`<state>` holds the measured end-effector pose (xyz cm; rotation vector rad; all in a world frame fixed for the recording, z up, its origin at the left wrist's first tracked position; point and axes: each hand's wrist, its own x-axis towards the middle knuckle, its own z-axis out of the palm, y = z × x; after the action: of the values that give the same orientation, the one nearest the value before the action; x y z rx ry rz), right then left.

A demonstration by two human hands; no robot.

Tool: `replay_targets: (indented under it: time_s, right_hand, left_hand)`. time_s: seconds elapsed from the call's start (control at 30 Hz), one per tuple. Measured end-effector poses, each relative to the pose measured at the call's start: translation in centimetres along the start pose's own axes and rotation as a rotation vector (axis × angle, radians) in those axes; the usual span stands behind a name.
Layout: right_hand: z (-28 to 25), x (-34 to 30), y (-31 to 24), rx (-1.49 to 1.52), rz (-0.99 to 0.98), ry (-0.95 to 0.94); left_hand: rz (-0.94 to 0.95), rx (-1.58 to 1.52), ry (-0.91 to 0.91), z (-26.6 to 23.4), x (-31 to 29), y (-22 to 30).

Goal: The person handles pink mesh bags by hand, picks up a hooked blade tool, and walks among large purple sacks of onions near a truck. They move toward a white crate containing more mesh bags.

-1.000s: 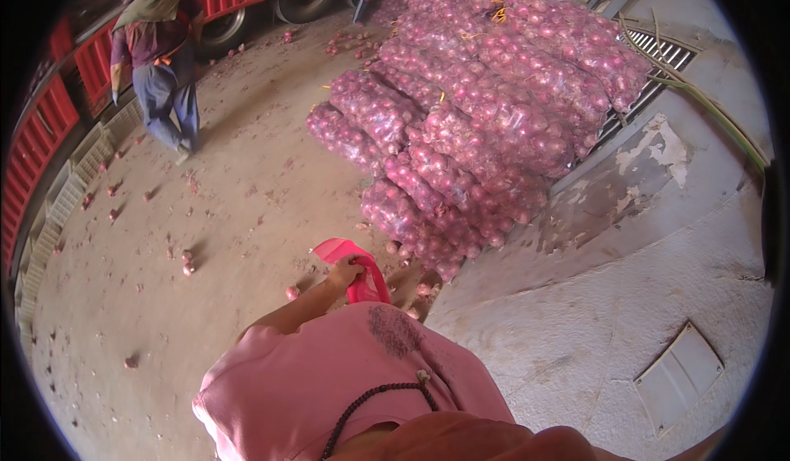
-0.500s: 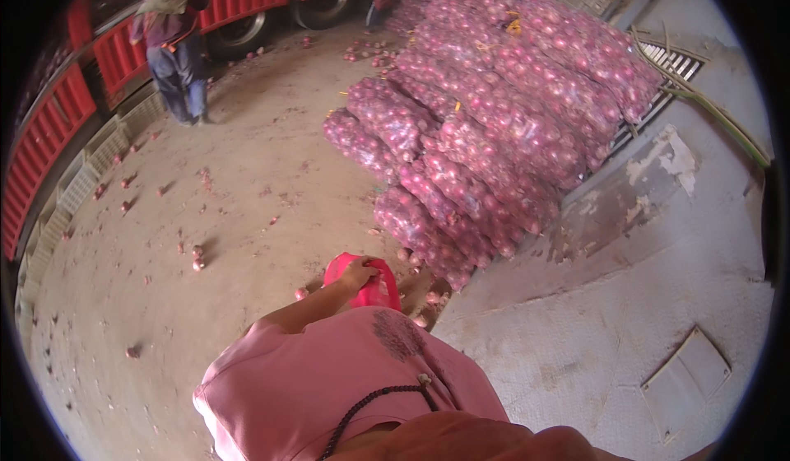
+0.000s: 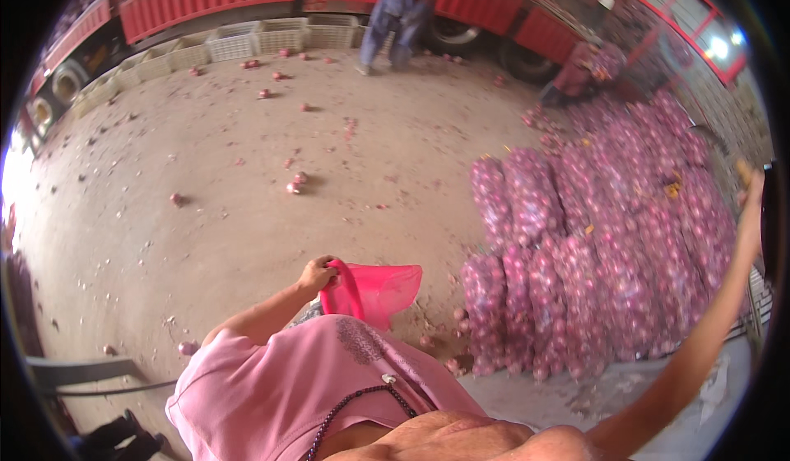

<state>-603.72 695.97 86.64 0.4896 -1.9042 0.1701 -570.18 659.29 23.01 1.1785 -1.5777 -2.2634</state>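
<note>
My left hand is closed on the edge of a bright pink, partly see-through item, thin-walled with a thick curved rim or fold; its exact kind is unclear. It hangs just in front of my pink shirt. My right arm stretches far out to the right. At its end my right hand is beside a dark upright edge at the rim of the view; its fingers are too small and blurred to read. Between the arms lies a broad stack of net sacks filled with red onions.
Loose onions are scattered over the dusty floor. Pale crates line a red truck at the back. One person stands beside it; another bends near the stack. A grey bar is at lower left.
My view has swung right, toward the trucks. My right arm has come into view, reaching out to the right. The pink item stays in my left hand, now spread more to the right.
</note>
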Motion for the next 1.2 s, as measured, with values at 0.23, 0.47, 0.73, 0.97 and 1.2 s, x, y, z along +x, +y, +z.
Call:
replay_targets:
  time_s: [0.23, 0.47, 0.73, 0.97, 1.2]
  right_hand:
    - [26.8, -43.1, -11.2, 1.450, 1.329, -0.364]
    - [22.4, -62.6, -37.6, 2.051, 2.307, -0.981]
    - [18.9, -48.1, -50.8, 1.890, 1.572, -1.347]
    - [18.5, -47.3, -53.5, 1.869, 1.370, -1.413]
    - [18.3, -46.1, -53.3, 1.912, 1.248, -1.494]
  left_hand:
    - [-0.021, -0.550, 0.399, -11.2, -0.8, -3.7]
    - [0.093, -0.369, 0.374, -16.7, 2.2, -2.0]
    - [0.365, 0.134, 0.328, -20.0, 2.2, 3.5]
    - [0.091, -0.050, 0.397, -20.8, -2.3, 0.4]
    - [0.067, -0.158, 0.416, -20.4, -3.4, -2.3]
